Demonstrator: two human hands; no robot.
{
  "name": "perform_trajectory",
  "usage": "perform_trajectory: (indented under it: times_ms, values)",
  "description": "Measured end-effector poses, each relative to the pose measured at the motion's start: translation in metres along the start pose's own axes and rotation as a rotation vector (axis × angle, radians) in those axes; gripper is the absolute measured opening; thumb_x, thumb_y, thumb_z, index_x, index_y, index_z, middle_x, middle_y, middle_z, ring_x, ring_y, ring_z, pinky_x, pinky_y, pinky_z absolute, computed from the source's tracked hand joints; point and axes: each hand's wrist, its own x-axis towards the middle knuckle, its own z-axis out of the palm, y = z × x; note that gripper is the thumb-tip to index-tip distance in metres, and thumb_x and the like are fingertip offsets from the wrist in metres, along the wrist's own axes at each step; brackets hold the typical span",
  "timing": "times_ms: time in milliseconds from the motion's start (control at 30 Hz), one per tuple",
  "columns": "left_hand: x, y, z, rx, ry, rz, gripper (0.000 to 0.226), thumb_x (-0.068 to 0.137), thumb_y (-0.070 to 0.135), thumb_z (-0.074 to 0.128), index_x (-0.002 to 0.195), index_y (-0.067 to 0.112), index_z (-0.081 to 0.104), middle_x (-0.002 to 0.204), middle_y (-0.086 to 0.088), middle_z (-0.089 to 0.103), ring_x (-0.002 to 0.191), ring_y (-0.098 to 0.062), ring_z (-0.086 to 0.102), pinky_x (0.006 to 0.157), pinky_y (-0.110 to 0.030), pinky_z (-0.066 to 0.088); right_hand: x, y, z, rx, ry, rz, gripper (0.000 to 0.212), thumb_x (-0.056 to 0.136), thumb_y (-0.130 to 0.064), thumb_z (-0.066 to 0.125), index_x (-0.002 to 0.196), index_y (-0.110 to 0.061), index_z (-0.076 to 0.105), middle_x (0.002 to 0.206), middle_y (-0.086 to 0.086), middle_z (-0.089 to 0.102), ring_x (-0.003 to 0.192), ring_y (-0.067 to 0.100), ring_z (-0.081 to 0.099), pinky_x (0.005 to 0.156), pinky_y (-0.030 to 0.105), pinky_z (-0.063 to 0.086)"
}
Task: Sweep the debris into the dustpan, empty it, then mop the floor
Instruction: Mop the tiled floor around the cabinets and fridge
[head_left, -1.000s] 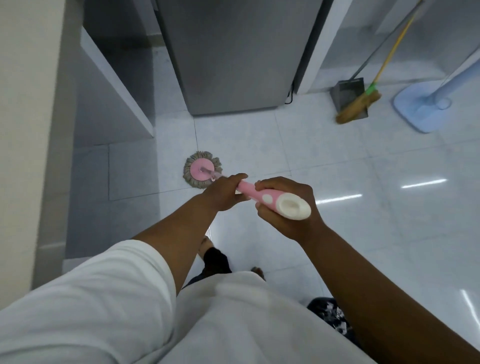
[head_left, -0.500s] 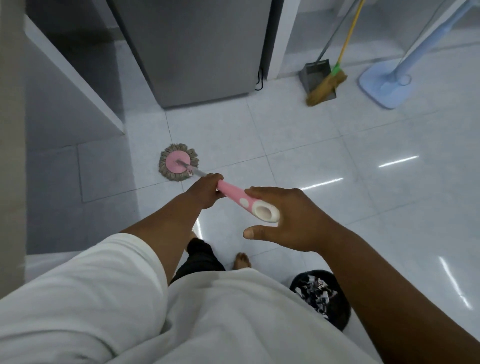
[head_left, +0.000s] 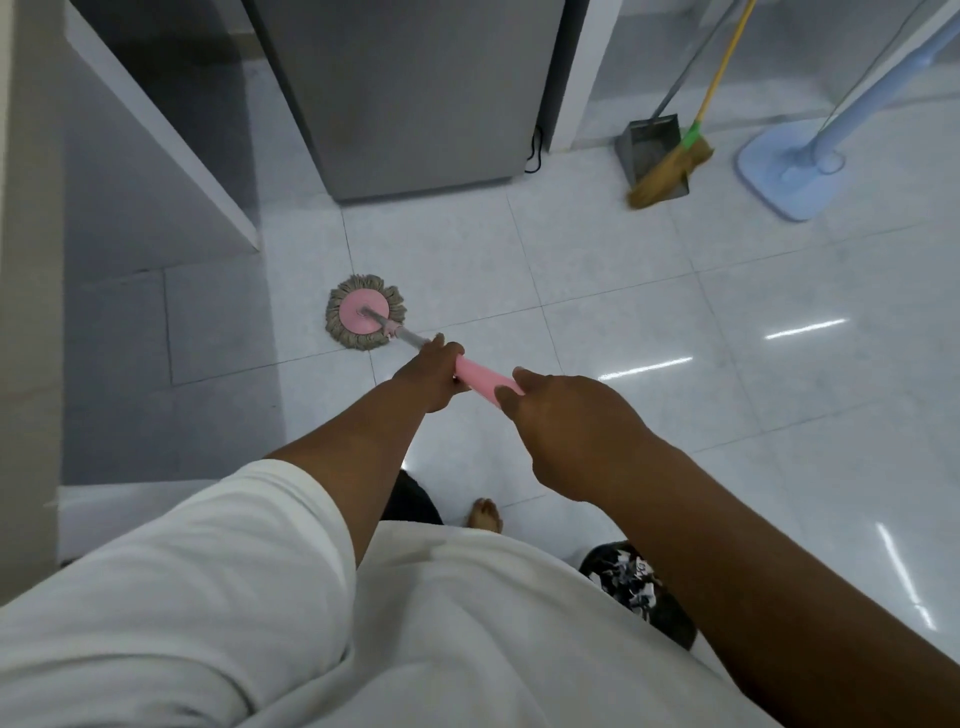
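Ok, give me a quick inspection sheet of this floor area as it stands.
Surface: white tiled floor, glossy with light streaks; no debris seen.
Job's things: mop, head flat on the floor near the white shelf; broom bristles resting in the dustpan at the back wall.
Clutter: blue flat mop far right; dark bin beside the foot.
Grippers: left hand grips the pink handle; right hand fingers curl round its top end.
Cables: black cable looped at the grey cabinet's lower corner.
Surroundings: grey cabinet ahead, white shelf left.
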Motion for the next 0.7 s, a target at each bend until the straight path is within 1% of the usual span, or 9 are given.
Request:
perform_trajectory:
  times_ms: [67, 133, 200, 300, 367, 433, 567, 633, 700]
  values:
    - [0.003, -0.003, -0.004, -0.018, 0.016, 0.016, 0.043, 0.092, 0.018, 0.065, 0.126, -0.001, 0.047, 0.145, -0.021, 0.037, 0.134, -0.030, 0.041, 0.104, -0.037, 0.038, 0.006, -0.002, -0.005, -0.013, -0.012, -0.011, 0.043, 0.085, -0.008, 0.058, 0.127, -0.008, 0.050, 0.097, 0.006, 0.055, 0.058, 0.016, 0.038, 0.051, 0.027, 0.029]
    - [0.008, -0.009, -0.009, -0.037, 0.026, 0.005, 0.034, 0.091, 0.016, 0.066, 0.116, 0.001, 0.049, 0.126, -0.016, 0.050, 0.112, -0.028, 0.054, 0.093, -0.035, 0.042, 0.014, -0.005, -0.009, -0.019, -0.021, -0.015, 0.044, 0.086, -0.008, 0.056, 0.129, -0.007, 0.049, 0.099, 0.007, 0.056, 0.060, 0.017, 0.038, 0.054, 0.029, 0.031]
    - [0.013, -0.018, -0.019, -0.051, 0.027, 0.004, 0.033, 0.090, 0.016, 0.066, 0.115, 0.001, 0.049, 0.117, -0.015, 0.052, 0.102, -0.028, 0.056, 0.092, -0.038, 0.045, 0.026, -0.009, -0.015, -0.009, -0.025, -0.007, 0.044, 0.087, -0.008, 0.055, 0.130, -0.006, 0.047, 0.105, 0.008, 0.056, 0.056, 0.016, 0.034, 0.055, 0.029, 0.031]
    - [0.021, -0.037, -0.038, -0.039, 0.013, 0.003, 0.042, 0.091, 0.015, 0.065, 0.124, -0.004, 0.047, 0.125, -0.019, 0.049, 0.111, -0.032, 0.055, 0.096, -0.040, 0.044, 0.051, -0.020, -0.021, 0.020, -0.045, -0.024, 0.052, 0.088, -0.007, 0.054, 0.138, -0.003, 0.041, 0.132, 0.015, 0.051, 0.075, 0.022, 0.057, 0.063, 0.029, 0.045]
    - [0.028, -0.052, -0.056, -0.020, 0.004, -0.008, 0.046, 0.091, 0.014, 0.064, 0.130, -0.003, 0.045, 0.135, -0.021, 0.044, 0.122, -0.034, 0.050, 0.100, -0.037, 0.041, 0.072, -0.030, -0.026, 0.041, -0.049, -0.028, 0.054, 0.089, -0.007, 0.054, 0.141, -0.002, 0.039, 0.139, 0.017, 0.047, 0.089, 0.026, 0.062, 0.066, 0.028, 0.040]
    - [0.036, -0.069, -0.075, -0.015, 0.000, -0.006, 0.047, 0.091, 0.014, 0.065, 0.130, -0.003, 0.045, 0.137, -0.019, 0.043, 0.125, -0.034, 0.048, 0.103, -0.038, 0.039, 0.095, -0.039, -0.035, 0.064, -0.034, -0.029, 0.053, 0.090, -0.007, 0.053, 0.140, -0.003, 0.039, 0.136, 0.015, 0.050, 0.085, 0.023, 0.061, 0.064, 0.027, 0.036]
    - [0.055, -0.100, -0.114, -0.006, 0.009, -0.043, 0.049, 0.093, 0.012, 0.059, 0.137, -0.002, 0.043, 0.145, -0.021, 0.039, 0.132, -0.033, 0.042, 0.109, -0.038, 0.035, 0.141, -0.052, -0.060, 0.039, -0.043, -0.021, 0.050, 0.090, -0.008, 0.052, 0.138, -0.004, 0.042, 0.131, 0.015, 0.053, 0.074, 0.024, 0.057, 0.064, 0.031, 0.043]
    - [0.065, -0.114, -0.134, -0.036, -0.006, -0.040, 0.041, 0.092, 0.010, 0.062, 0.128, -0.002, 0.047, 0.133, -0.023, 0.046, 0.124, -0.037, 0.049, 0.105, -0.044, 0.040, 0.165, -0.058, -0.072, 0.030, -0.042, -0.017, 0.045, 0.088, -0.007, 0.051, 0.133, -0.005, 0.046, 0.120, 0.011, 0.057, 0.057, 0.018, 0.039, 0.057, 0.029, 0.034]
    - [0.074, -0.128, -0.153, -0.061, -0.016, -0.031, 0.044, 0.090, 0.014, 0.066, 0.127, 0.000, 0.047, 0.126, -0.017, 0.050, 0.116, -0.033, 0.054, 0.100, -0.046, 0.043, 0.188, -0.063, -0.084, 0.019, -0.034, -0.015, 0.043, 0.087, -0.007, 0.051, 0.129, -0.006, 0.048, 0.112, 0.009, 0.058, 0.052, 0.016, 0.028, 0.055, 0.029, 0.029]
